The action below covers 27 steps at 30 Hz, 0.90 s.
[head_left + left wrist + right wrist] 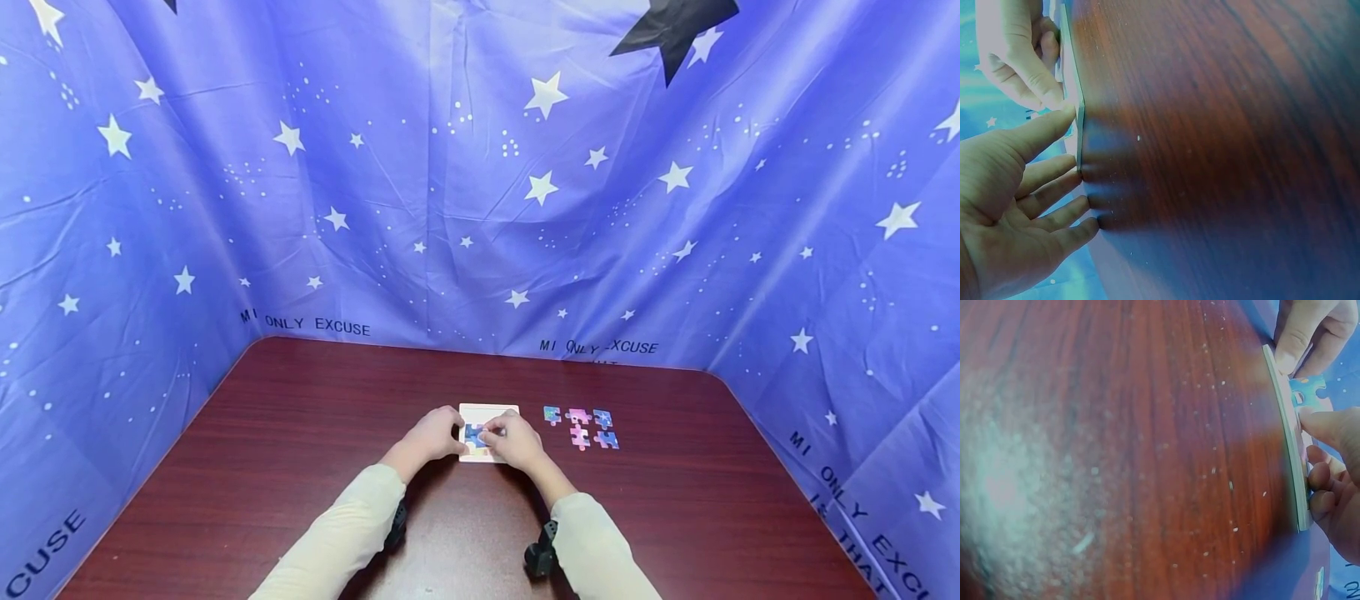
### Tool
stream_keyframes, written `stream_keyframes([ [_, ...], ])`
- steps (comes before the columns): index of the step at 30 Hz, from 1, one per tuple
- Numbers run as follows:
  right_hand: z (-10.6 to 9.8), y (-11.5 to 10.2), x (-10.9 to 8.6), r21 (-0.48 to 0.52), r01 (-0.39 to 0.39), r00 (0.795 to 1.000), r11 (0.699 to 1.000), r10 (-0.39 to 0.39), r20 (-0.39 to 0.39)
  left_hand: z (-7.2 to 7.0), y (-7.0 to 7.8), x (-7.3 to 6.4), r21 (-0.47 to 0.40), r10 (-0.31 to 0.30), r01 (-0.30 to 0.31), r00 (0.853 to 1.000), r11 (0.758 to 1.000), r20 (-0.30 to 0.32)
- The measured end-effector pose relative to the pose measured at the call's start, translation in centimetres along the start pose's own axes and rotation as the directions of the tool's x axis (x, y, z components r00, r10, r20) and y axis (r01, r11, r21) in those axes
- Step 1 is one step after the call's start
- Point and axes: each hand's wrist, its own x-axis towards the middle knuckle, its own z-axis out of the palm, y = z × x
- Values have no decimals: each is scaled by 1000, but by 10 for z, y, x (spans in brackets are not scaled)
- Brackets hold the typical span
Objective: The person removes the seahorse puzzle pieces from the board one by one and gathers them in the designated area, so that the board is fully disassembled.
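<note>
A small white puzzle tray (487, 410) lies flat on the table between the two hands, with a few joined-looking blue and pale jigsaw pieces (472, 437) in its near part. At its left edge my left hand (435, 433) grips the frame, thumb on the near left corner and fingers along the side. My right hand (516, 440) reaches over the tray's right side, thumb and forefinger pinching a jigsaw piece that they largely cover. In the right wrist view, a blue piece (1311, 386) shows beside the right thumb, and the other right fingers are curled over the tray.
Several loose jigsaw pieces lie right of the tray, among them a pink one (577, 416), a green-blue one (552, 414) and a blue one (607, 439). The dark red wooden table (315, 392) ends at a starry blue curtain (480, 208) on three sides.
</note>
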Motion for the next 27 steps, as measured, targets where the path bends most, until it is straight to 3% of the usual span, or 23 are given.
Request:
stream_keyframes([
  [13, -1, -4, 1, -47, 10, 999, 999, -8, 45, 0, 1, 0, -8, -13, 13, 1000, 1000, -3],
  [27, -1, -5, 1, -34, -8, 1000, 999, 8, 26, 0, 0, 1, -7, -24, 24, 1000, 1000, 12],
])
